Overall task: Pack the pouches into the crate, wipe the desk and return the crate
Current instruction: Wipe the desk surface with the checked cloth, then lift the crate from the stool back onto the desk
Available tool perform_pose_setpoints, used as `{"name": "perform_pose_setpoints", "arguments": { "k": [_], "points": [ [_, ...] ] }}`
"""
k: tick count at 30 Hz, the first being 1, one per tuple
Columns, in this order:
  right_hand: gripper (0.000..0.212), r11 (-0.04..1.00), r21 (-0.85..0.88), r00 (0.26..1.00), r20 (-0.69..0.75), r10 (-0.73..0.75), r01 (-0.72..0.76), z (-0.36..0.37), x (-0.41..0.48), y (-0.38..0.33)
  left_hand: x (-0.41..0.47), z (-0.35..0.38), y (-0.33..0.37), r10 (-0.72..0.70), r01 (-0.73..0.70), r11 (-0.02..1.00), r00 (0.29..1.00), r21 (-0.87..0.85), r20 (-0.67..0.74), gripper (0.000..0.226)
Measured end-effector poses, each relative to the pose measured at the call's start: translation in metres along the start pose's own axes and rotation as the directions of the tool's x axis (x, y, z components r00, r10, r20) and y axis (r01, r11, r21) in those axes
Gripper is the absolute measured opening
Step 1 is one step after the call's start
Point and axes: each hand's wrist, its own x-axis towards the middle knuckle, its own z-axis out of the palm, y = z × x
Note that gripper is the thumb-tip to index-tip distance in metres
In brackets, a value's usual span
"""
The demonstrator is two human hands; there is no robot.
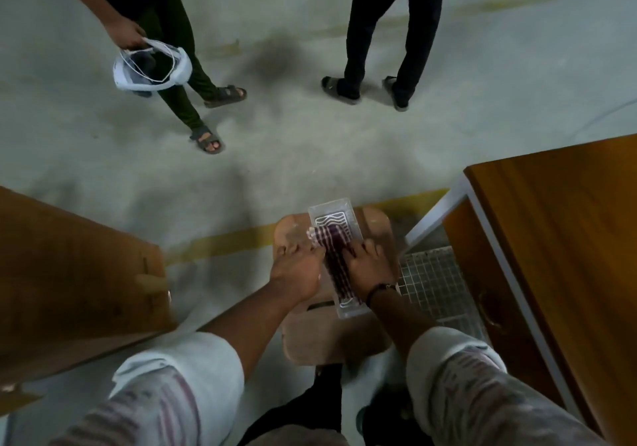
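Right hand (370,268) presses spread fingers on checked maroon fabric (336,243) in the clear crate (330,204) on the desk (376,225); left hand (296,269) touches its edge, grip unclear.

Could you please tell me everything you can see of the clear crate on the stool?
The crate is clear plastic, long, shallow and rectangular, with white wavy lines on its base. It lies flat on the stool, long side running away from the person. A maroon checked cloth lies in it; the right hand presses that cloth, the left hand touches its edge.
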Motion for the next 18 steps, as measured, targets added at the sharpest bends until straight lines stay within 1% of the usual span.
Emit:
{"name": "perform_pose_setpoints", "arguments": {
  "k": [3, 5, 7, 11, 13, 18],
  "points": [
    [0.035, 0.978, -0.198, 0.998, 0.021, -0.060, 0.063, -0.003, -0.005, -0.006, -0.005, 0.002, -0.001, 0.000, 0.000, 1.000, 1.000, 0.008, -0.006, 0.055],
    [0.034, 0.960, -0.260, 0.994, 0.049, -0.096, 0.106, -0.001, -0.005, -0.007, -0.010, 0.004, -0.001, 0.006, -0.007, 1.000, 1.000, 0.031, 0.006, 0.060],
    [0.037, 0.949, -0.304, 0.996, 0.066, -0.063, 0.081, -0.003, -0.006, -0.010, -0.015, 0.005, -0.001, 0.009, -0.009, 0.999, 1.000, 0.051, 0.005, 0.059],
    [0.040, 0.949, -0.314, 0.994, 0.104, 0.017, 0.016, -0.005, -0.008, -0.013, -0.022, 0.004, 0.000, 0.013, -0.013, 0.998, 1.000, 0.056, 0.001, 0.057],
    [0.043, 0.952, -0.305, 0.995, 0.100, 0.030, 0.001, -0.010, -0.011, -0.014, -0.024, 0.000, 0.000, 0.012, -0.012, 0.999, 1.000, 0.051, 0.004, 0.056],
    [0.070, 0.960, -0.278, 0.999, 0.053, 0.002, 0.013, -0.034, -0.024, -0.008, -0.021, -0.016, 0.008, 0.023, -0.021, 0.999, 0.999, 0.050, -0.027, 0.050]
  ]
}}
